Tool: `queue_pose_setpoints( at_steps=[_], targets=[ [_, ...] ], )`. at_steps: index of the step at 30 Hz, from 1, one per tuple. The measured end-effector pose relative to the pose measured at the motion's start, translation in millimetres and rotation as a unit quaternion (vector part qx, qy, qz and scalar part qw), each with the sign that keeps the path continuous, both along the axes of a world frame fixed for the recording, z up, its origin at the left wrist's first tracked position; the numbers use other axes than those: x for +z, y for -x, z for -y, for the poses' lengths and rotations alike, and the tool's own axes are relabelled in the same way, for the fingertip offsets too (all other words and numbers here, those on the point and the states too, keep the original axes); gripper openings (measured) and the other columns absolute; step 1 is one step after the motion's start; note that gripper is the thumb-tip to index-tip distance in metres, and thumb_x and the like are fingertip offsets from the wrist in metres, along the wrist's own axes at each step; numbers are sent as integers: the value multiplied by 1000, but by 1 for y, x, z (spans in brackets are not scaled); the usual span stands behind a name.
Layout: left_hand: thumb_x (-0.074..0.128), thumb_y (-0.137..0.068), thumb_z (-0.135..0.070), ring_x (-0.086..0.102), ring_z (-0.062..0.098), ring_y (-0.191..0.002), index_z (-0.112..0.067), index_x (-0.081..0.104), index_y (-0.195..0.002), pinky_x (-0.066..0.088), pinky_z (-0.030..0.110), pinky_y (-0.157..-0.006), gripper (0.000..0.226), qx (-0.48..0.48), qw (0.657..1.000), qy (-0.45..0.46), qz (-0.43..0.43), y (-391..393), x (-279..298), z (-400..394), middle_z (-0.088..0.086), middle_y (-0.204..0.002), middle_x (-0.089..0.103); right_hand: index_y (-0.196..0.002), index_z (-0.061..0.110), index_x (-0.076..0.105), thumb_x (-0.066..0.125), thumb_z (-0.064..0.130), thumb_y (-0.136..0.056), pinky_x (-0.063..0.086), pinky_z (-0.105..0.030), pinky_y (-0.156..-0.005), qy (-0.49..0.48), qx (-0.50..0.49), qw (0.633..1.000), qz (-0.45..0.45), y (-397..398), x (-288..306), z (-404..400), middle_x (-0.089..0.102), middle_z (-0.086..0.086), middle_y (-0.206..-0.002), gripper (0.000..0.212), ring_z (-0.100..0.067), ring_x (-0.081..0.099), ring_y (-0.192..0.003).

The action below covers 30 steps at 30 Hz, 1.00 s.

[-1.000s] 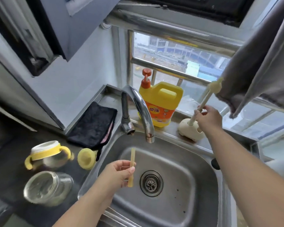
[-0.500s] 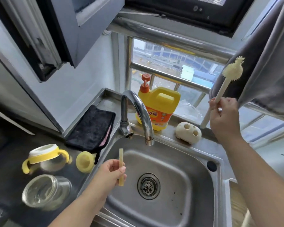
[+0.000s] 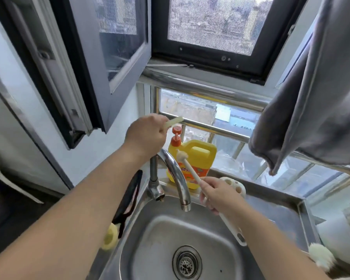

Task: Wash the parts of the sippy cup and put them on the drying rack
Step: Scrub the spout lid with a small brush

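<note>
My left hand (image 3: 144, 135) is raised above the faucet (image 3: 175, 174) and grips the pale yellow sippy-cup straw (image 3: 174, 121), whose end sticks out to the right. My right hand (image 3: 219, 194) holds a cream cleaning brush (image 3: 190, 168) by its handle over the back of the steel sink (image 3: 150, 235); the brush head points up-left in front of the detergent jug. A yellow cup part (image 3: 109, 236) lies on the counter left of the sink, partly hidden by my left forearm. The cup body and handled lid are out of view.
A yellow detergent jug (image 3: 202, 156) with a red pump stands behind the faucet. The cream brush holder (image 3: 237, 185) sits on the sink's back ledge. A black cloth (image 3: 130, 196) lies left of the faucet. A grey towel (image 3: 311, 118) hangs at upper right.
My left hand rose with the straw from over the sink to above the faucet. My right hand brought the brush down from near the towel to the faucet. The camera tilted up.
</note>
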<state>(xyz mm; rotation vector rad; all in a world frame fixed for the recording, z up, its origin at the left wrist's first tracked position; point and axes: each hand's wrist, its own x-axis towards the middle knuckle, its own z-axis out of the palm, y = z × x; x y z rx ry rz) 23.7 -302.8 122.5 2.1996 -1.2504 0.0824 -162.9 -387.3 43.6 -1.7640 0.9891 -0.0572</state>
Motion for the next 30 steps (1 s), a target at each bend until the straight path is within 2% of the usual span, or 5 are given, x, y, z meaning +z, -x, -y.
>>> queue_pose_setpoints(
  at_steps=[3, 10, 12, 16, 30],
  targets=[
    [38, -99, -11, 57, 26, -85, -5, 64, -101, 46, 36, -71, 26, -52, 995, -76, -45, -18, -2, 40, 7, -99, 60, -117, 19, 59, 41, 25, -101, 34, -21, -40, -23, -16, 999, 20, -11, 2, 2, 54, 2, -61, 25, -11, 41, -44],
    [34, -94, -5, 55, 22, -92, -14, 60, -120, 46, 37, -87, 38, -71, 968, -212, -114, -35, -18, 60, 1, -93, 58, -118, 17, 57, 42, 23, -101, 31, -20, -37, -93, -27, 991, 88, -10, 5, 1, 52, 0, -64, 24, -9, 37, -43],
    [31, -90, 1, 45, 27, -121, -24, 54, -131, 18, 51, -115, 54, -62, 966, -232, -94, -34, -18, 63, 3, -115, 58, -118, 19, 58, 42, 24, -101, 31, -20, -37, -101, -28, 990, 92, -9, 4, 2, 52, 0, -64, 23, -9, 37, -43],
    [31, -86, 5, 27, 25, -140, -28, 56, -129, -12, 56, -112, 59, -52, 962, -260, -71, -33, -18, 63, 3, -135, 53, -122, 17, 57, 43, 25, -101, 31, -20, -37, -103, -28, 990, 93, -10, 1, 4, 53, 1, -63, 26, -10, 37, -44],
    [27, -83, 8, 39, 26, -128, -26, 60, -122, -20, 57, -109, 61, -18, 964, -248, -94, -32, -17, 63, -1, -92, 60, -125, 19, 57, 44, 26, -101, 31, -21, -38, -116, -18, 987, 105, -8, -2, 5, 52, 0, -64, 28, -9, 38, -43]
  ],
)
